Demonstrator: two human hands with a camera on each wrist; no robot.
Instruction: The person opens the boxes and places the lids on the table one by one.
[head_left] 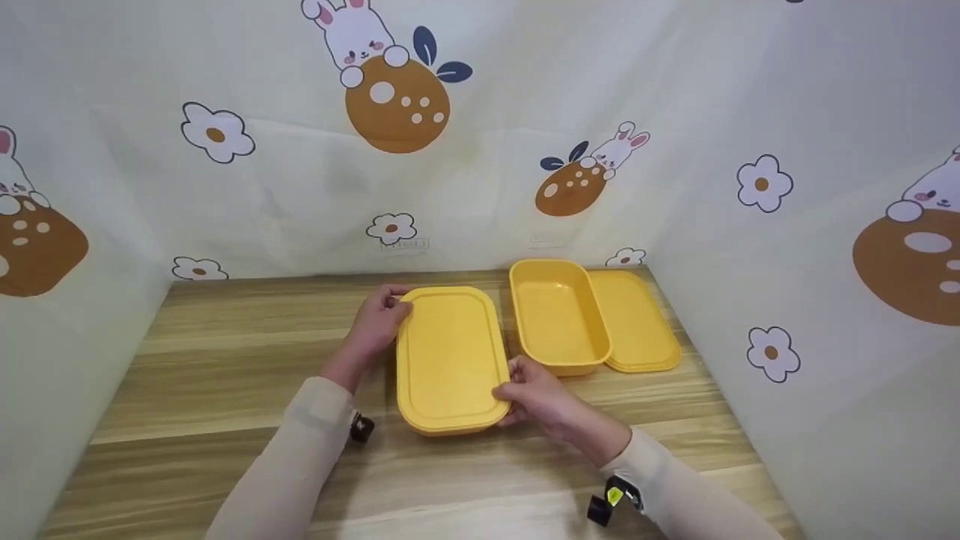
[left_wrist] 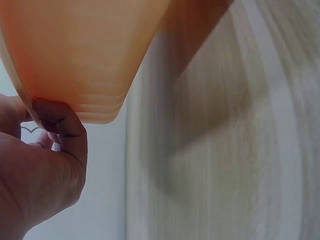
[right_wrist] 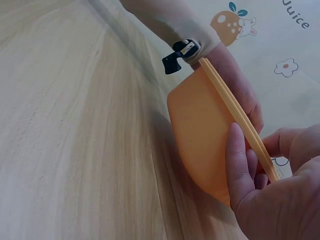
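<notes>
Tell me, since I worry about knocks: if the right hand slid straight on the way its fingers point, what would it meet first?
The right hand already grips the lidded box, so that comes first; past it, likely the left hand.

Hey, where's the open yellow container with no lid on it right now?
In the head view the open container sits on the wooden table at the back right, its right side resting on a loose lid, just right of the lidded box that both hands hold.

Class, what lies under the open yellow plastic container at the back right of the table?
A flat yellow plastic lid lies partly under the open yellow plastic container, sticking out on its right. Its covered part and the wooden table beneath stay hidden.
</notes>
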